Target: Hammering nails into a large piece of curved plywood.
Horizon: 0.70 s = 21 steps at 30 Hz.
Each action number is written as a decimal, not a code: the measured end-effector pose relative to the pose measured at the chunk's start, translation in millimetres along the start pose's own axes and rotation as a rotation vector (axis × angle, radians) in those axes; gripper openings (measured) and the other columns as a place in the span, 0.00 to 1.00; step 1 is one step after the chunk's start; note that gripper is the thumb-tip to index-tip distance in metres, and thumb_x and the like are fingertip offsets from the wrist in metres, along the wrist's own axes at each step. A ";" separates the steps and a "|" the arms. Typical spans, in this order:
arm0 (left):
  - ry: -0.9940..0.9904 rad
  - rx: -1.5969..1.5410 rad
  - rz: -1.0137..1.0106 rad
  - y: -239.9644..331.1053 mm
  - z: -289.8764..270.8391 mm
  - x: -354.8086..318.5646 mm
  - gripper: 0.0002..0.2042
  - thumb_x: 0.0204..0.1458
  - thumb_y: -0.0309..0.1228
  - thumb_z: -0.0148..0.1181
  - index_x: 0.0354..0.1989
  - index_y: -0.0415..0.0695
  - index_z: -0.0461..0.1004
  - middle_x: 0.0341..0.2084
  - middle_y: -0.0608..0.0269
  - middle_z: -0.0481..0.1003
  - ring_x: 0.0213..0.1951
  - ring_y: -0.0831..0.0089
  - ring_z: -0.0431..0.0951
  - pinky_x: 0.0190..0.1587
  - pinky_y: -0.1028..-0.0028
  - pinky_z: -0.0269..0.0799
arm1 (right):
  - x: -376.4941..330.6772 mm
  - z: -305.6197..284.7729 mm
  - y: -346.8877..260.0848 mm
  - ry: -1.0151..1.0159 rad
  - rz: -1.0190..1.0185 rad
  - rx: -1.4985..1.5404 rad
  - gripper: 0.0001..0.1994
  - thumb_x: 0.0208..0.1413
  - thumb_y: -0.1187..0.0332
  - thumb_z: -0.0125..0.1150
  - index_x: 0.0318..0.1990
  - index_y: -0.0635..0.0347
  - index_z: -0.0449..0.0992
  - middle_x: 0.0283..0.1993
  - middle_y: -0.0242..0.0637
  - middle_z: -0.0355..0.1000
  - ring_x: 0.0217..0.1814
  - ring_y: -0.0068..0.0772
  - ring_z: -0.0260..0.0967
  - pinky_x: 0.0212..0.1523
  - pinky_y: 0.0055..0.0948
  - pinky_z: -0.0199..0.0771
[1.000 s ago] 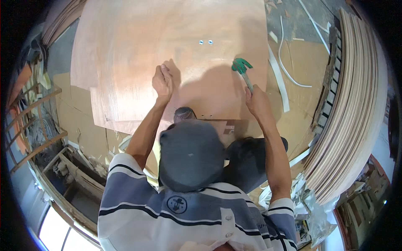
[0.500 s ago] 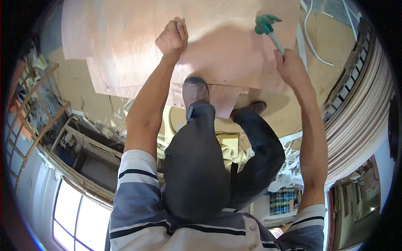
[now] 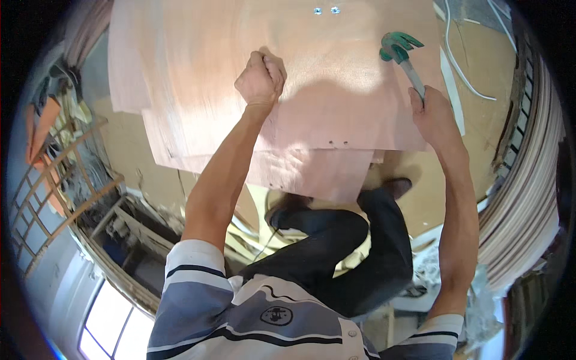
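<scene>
My left hand [image 3: 261, 81] is closed in a fist over the thin pinkish plywood sheets [image 3: 198, 78]. Whatever the fingers hold, if anything, is hidden. On the right, my right hand [image 3: 436, 117] grips a claw hammer [image 3: 411, 75] by its grey handle. The green hammer head hangs over the right part of the sheets, pointing away from me. Several sheets overlap in front of me. Two small dark marks show near one sheet's near edge, and two shiny round spots [image 3: 326, 11] lie at the far side.
Stacked boards [image 3: 531, 186] curve along the right. A white cable or strip [image 3: 462, 72] lies on the brown floor covering beyond the sheets. To the left stand a wooden lattice frame [image 3: 66, 159] and a dusty wooden trough [image 3: 129, 225]. Pale scraps lie around my legs.
The foot that rested on the near edge of the sheets has come back off it. My view has shifted, bringing the two shiny spots in. The hammer stays in my right hand.
</scene>
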<state>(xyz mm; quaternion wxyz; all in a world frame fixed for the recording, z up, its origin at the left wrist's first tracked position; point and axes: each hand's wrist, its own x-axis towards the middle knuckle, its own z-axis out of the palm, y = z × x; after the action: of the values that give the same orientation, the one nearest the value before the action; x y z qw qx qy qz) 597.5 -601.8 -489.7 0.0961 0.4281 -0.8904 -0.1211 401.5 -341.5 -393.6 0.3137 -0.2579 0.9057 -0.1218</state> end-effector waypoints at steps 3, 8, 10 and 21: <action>-0.021 -0.045 0.011 12.3 -1.5 -10.3 0.12 0.57 0.37 0.43 0.33 0.43 0.69 0.22 0.51 0.76 0.25 0.52 0.76 0.29 0.58 0.70 | -19.1 26.3 9.4 0.117 -0.024 0.060 0.20 0.60 0.58 0.49 0.31 0.72 0.71 0.31 0.62 0.71 0.37 0.64 0.70 0.38 0.51 0.69; 0.176 -0.178 0.112 -5.2 7.5 -3.6 0.13 0.58 0.38 0.44 0.37 0.43 0.72 0.26 0.48 0.77 0.31 0.52 0.77 0.34 0.58 0.70 | -72.6 73.1 33.1 0.266 -0.057 0.044 0.20 0.60 0.58 0.48 0.33 0.73 0.70 0.31 0.64 0.69 0.38 0.64 0.69 0.37 0.50 0.67; 0.217 -0.297 0.152 -14.1 6.5 -5.5 0.13 0.58 0.37 0.45 0.38 0.43 0.73 0.26 0.49 0.77 0.32 0.53 0.78 0.36 0.60 0.70 | -106.3 85.7 37.1 0.185 0.027 0.042 0.20 0.60 0.58 0.48 0.35 0.72 0.71 0.32 0.64 0.70 0.38 0.63 0.70 0.38 0.49 0.68; 0.384 -0.893 0.130 -23.6 4.7 -19.8 0.08 0.61 0.28 0.43 0.44 0.38 0.63 0.24 0.54 0.72 0.27 0.71 0.69 0.31 0.69 0.68 | -199.6 117.7 -12.5 0.444 0.083 0.360 0.23 0.60 0.55 0.48 0.34 0.76 0.72 0.29 0.66 0.71 0.36 0.66 0.71 0.39 0.53 0.70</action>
<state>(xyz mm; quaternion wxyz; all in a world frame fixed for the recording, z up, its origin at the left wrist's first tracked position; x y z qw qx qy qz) 625.9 -599.8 -502.5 0.4400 0.3035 -0.7426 -0.4037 614.4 -250.4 -379.0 0.1532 -0.1275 0.9258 -0.3213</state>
